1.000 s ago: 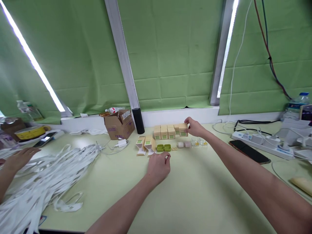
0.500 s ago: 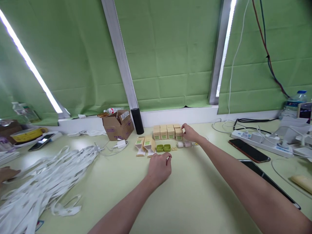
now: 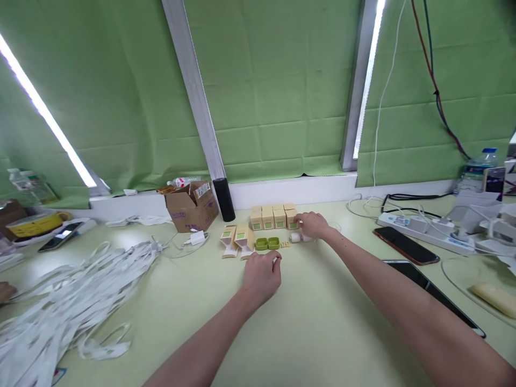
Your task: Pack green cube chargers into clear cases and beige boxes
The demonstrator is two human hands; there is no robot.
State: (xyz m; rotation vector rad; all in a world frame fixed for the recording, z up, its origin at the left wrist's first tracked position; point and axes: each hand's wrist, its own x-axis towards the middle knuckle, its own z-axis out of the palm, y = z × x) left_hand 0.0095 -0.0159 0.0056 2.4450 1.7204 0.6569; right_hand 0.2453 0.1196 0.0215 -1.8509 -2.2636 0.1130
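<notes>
My right hand (image 3: 313, 224) reaches to the right end of a row of small beige boxes (image 3: 268, 219) with green labels; its fingers are closed at the side of the end box (image 3: 292, 219). Part of the white rolls (image 3: 295, 237) beside it is hidden by the hand. My left hand (image 3: 262, 274) rests on the table, fingers curled in and nothing visible in them. Just beyond it are two olive-green trays (image 3: 267, 244), some tiny yellow pieces (image 3: 285, 244) and two opened beige cartons (image 3: 244, 239).
Left lie a heap of white straps (image 3: 88, 290), a white charger (image 3: 197, 237) and a cardboard box (image 3: 191, 207) beside a black cylinder (image 3: 224, 200). Right are a phone (image 3: 405, 245), a tablet (image 3: 433, 293) and a power strip (image 3: 427, 232). Another person's hand (image 3: 6, 292) shows at the far left.
My right hand has slid lower along the end box's right side and now covers more of the rolls. My left hand stays put. The view has shifted slightly.
</notes>
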